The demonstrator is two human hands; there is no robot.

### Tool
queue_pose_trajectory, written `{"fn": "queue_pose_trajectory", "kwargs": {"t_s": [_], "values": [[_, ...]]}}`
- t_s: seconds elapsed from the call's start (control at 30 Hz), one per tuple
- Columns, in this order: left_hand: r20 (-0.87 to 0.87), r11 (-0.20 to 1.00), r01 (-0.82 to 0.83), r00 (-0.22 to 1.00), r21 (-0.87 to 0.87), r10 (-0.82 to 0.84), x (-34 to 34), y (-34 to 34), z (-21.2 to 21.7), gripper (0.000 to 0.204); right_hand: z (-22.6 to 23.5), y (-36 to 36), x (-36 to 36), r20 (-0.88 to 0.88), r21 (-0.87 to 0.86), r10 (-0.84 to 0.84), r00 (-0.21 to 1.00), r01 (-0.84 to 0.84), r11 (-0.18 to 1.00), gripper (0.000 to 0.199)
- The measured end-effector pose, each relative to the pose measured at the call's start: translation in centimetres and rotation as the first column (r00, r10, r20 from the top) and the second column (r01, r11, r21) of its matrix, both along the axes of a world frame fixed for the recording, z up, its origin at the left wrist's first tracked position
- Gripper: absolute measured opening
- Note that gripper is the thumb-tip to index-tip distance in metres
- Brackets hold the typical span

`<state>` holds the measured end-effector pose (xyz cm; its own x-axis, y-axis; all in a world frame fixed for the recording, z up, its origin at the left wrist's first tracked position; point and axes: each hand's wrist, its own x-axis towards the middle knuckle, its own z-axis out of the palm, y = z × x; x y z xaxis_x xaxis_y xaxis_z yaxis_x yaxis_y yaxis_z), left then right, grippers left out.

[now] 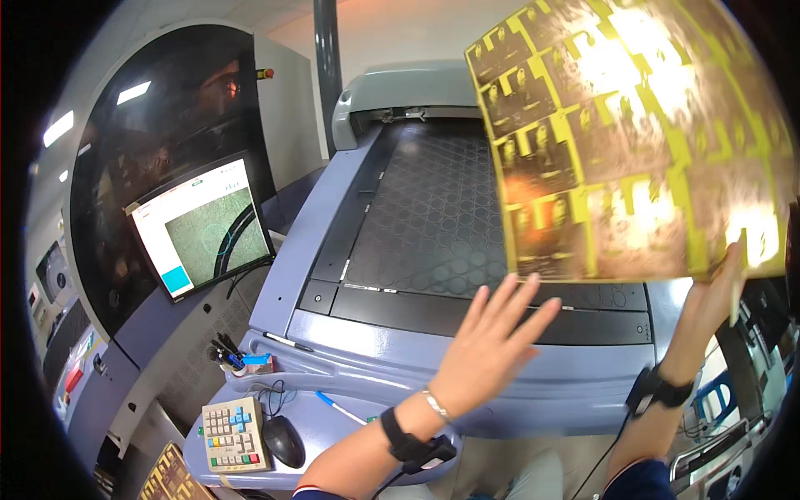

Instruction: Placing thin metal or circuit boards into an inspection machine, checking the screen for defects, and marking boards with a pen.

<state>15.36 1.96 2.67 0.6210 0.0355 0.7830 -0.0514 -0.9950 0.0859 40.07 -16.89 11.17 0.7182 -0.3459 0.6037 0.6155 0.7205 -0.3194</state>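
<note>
A large copper-coloured circuit board panel (617, 225) with yellow-green patterns is held up at the right, glaring under the lights. My right hand (718, 287) grips its lower edge near the right corner, thumb up on the face. Just below the panel's lower left corner is my left hand (492, 354), fingers spread. Whether its fingertips touch the edge is hard to tell. Beneath and behind the panel lies the machine's dark bed (417, 208), marked with a grid of circles. The panel covers the bed's right side.
A lit monitor (208, 225) stands left of the machine. On the front ledge are a keypad (233, 433), a black mouse (283, 442), a blue-capped pen (337, 407) and a pen cup (233, 360). Another patterned panel (175, 479) shows at lower left.
</note>
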Motion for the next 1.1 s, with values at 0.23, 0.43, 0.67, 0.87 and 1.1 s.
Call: {"fn": "queue_pose_trajectory", "kwargs": {"t_s": [0.23,0.43,0.67,0.87,1.1], "values": [[-0.037,0.969,-0.204,0.977,0.142,0.211,3.4,2.6,-2.1,0.069,-9.9,5.1,-4.3,-0.305,0.112,0.39,0.869,-0.374,0.921,0.038],[-0.049,0.911,-0.386,0.917,0.147,0.397,4.3,10.0,-4.8,0.051,-12.2,12.0,-3.1,-0.398,0.101,0.541,0.741,-0.551,0.829,0.037],[-0.149,0.876,-0.481,0.865,0.03,0.48,4.4,18.2,-6.4,0.043,-12.9,9.9,6.6,-0.405,-0.118,0.647,0.646,-0.739,0.663,0.042],[-0.305,0.837,-0.537,0.818,-0.103,0.487,4.0,18.2,-6.5,0.046,-15.5,4.2,19.7,-0.378,-0.526,0.214,0.901,-0.399,0.751,0.037],[-0.305,0.795,-0.6,0.776,-0.088,0.552,2.2,18.1,-6.2,0.042,-16.7,4.9,18.6,0.448,-0.879,-0.01,0.894,0.442,0.177,0.03]]}}
